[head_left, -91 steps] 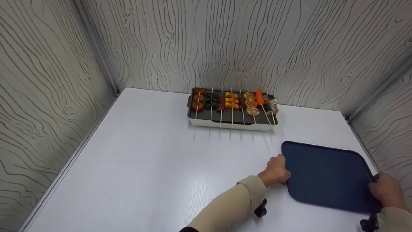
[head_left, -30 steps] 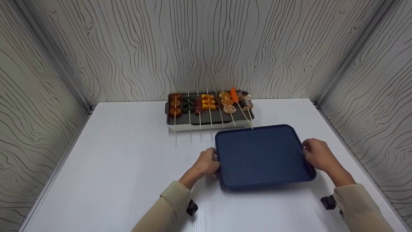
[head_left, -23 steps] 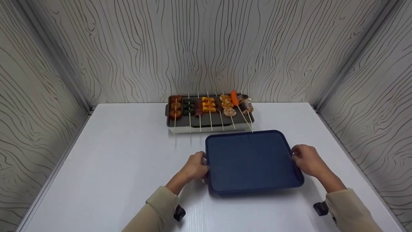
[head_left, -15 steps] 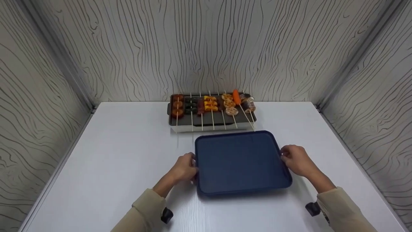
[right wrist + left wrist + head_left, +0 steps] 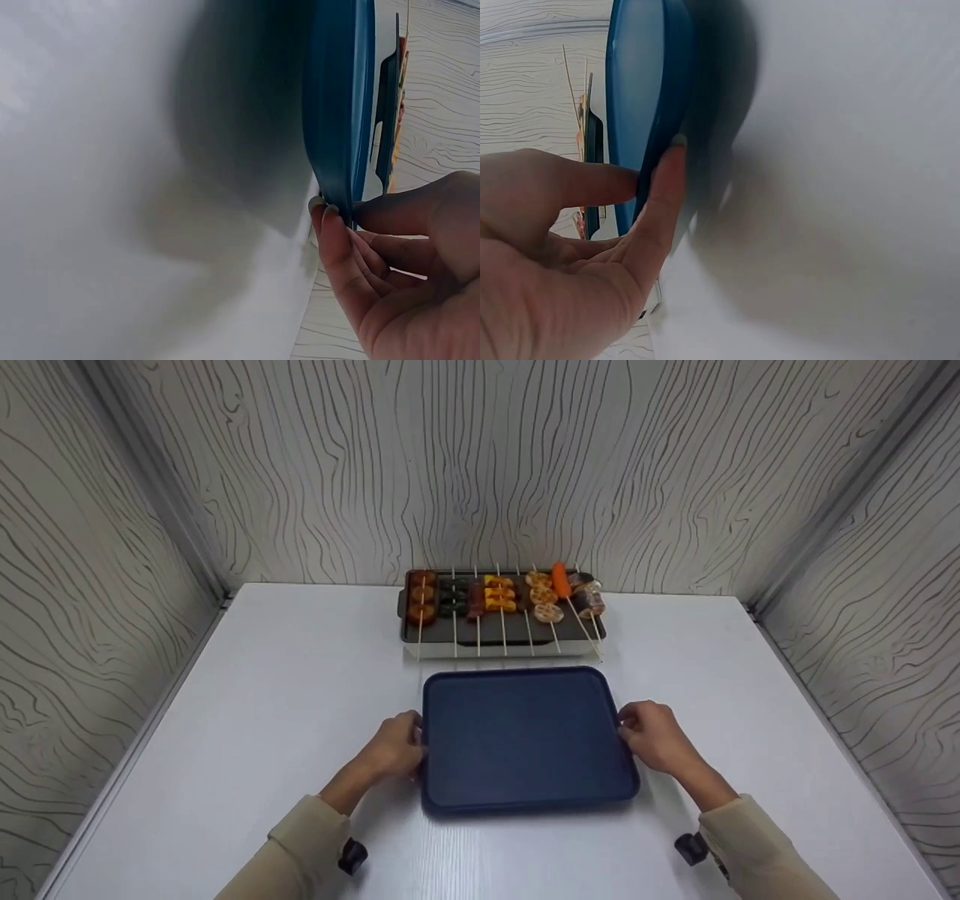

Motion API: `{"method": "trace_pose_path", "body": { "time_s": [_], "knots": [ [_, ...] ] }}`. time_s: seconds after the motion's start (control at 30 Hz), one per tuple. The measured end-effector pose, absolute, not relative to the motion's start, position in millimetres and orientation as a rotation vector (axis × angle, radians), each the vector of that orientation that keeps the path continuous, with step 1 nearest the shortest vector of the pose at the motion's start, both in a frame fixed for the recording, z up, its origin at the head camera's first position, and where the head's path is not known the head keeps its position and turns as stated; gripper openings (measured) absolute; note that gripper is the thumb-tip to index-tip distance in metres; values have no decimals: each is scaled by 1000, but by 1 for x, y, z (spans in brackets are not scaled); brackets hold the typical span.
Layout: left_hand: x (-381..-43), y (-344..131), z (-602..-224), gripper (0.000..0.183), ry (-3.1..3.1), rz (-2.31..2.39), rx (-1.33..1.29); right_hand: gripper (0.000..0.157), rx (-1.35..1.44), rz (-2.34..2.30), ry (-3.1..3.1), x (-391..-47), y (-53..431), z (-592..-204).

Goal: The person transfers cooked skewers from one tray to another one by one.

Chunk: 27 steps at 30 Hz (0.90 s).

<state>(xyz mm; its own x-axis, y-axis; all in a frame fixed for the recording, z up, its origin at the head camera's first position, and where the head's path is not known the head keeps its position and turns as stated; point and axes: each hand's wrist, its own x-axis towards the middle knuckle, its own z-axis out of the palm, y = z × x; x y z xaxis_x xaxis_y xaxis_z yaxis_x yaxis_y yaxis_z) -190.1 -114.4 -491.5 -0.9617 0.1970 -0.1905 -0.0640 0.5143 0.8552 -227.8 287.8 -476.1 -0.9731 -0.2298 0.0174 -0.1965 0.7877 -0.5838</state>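
Note:
A dark blue rectangular tray lies between my two hands in the head view, in front of the grill. My left hand pinches its left rim; in the left wrist view the thumb is on the inner side and fingers are under the edge. At the opposite rim, my right hand pinches the tray in the same way. Both wrist views show a shadow on the table beneath the tray, which appears slightly raised. No item rests on the tray.
Behind the tray, near the back wall, stands a grill with a dark plate and pale base. Several food skewers lie across it, among them an orange sausage and lotus root slices. Their sticks overhang the front edge of the grill.
Both hands have carried the tray leftward from the right side of the table to a place in front of the grill. It has turned to lie nearly straight. The skewers stay on the grill.

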Motion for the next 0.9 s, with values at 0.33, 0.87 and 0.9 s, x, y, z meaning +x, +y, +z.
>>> {"method": "trace_pose_path", "body": {
  "time_s": [0.33,0.87,0.9],
  "knots": [
    [-199,-121,-494,36,2627,1281,129,20,-271,-978,2886,-233,278,-486],
    [-198,-124,-509,28,2730,1157,239,16,-282,-966,2844,-235,280,-501],
    [-198,-124,-510,27,2733,1151,246,15,-291,-965,2842,-235,280,-501]
  ]
}}
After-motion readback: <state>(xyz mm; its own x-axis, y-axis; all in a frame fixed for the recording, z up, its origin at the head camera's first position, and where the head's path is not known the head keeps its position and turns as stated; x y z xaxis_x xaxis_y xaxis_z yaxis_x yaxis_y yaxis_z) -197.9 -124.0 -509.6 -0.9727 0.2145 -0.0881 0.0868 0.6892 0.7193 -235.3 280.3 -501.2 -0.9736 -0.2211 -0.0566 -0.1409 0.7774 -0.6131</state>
